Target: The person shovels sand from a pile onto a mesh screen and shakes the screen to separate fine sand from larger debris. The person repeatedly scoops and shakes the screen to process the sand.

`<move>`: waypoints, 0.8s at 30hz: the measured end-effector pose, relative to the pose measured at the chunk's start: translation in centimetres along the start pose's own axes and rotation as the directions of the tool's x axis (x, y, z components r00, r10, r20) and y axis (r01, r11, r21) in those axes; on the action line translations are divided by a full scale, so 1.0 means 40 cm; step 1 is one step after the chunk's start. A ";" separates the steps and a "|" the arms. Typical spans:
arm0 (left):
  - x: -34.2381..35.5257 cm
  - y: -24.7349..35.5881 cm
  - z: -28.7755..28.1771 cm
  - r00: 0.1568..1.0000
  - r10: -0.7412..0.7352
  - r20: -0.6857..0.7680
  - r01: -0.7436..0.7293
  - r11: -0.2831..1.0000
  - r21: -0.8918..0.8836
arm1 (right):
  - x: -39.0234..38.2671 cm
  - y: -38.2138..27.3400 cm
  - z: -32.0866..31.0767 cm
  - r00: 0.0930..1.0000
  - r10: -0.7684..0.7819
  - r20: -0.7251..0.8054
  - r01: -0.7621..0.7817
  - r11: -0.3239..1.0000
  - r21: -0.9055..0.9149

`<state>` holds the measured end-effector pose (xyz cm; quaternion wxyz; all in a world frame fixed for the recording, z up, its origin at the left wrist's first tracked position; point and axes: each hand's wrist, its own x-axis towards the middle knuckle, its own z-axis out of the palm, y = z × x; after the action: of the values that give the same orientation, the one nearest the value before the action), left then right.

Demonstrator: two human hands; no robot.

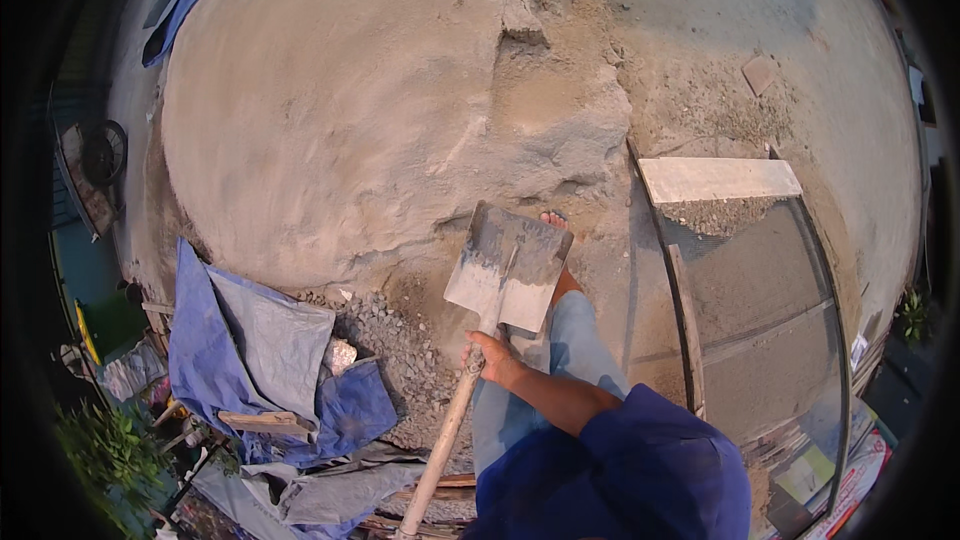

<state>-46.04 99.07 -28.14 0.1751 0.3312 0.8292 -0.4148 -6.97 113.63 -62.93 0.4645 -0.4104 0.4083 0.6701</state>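
Note:
A shovel with a square, worn metal blade and a long wooden shaft lies slantwise across the view in front of me. My right hand is closed around the shaft just below the blade. The shaft runs down to the lower edge, where its end is cut off. The blade is up in front of my leg, with no load of sand visible on it. Beyond it rises a big pale sand pile. My left hand is out of view. My bare foot shows beside the blade.
To the right stands a framed mesh screen with a pale board across its top. Gravel and blue-grey tarps lie to the left. Farther left is a wheeled cart. A flat tile piece lies far right.

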 end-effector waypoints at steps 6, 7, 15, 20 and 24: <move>-0.080 0.660 0.055 0.931 -0.137 0.339 0.363 0.232 -0.902 | 0.291 -0.767 0.117 0.958 -0.243 -0.151 0.210 0.956 -0.206; -0.108 0.819 0.028 0.935 0.003 0.354 0.351 0.113 -0.929 | 0.321 -0.942 0.149 0.955 -0.280 -0.095 0.255 0.942 -0.219; -0.181 0.990 0.061 0.960 -0.104 0.260 0.265 0.041 -0.963 | 0.303 -1.096 0.183 0.938 -0.345 -0.036 0.328 0.916 -0.230; -0.041 0.747 -0.019 0.989 -0.149 0.001 0.030 0.195 -0.980 | 0.154 -0.879 0.092 0.952 -0.297 -0.079 0.301 0.953 0.047; 0.104 0.590 -0.172 0.968 0.075 -0.241 -0.252 0.241 -0.937 | -0.055 -0.732 -0.023 0.912 -0.394 0.117 0.350 0.893 0.285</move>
<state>-32.73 116.59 -39.90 0.3212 0.2701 0.8805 0.2207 21.73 119.03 -66.03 0.6671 -0.3580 0.3641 0.5424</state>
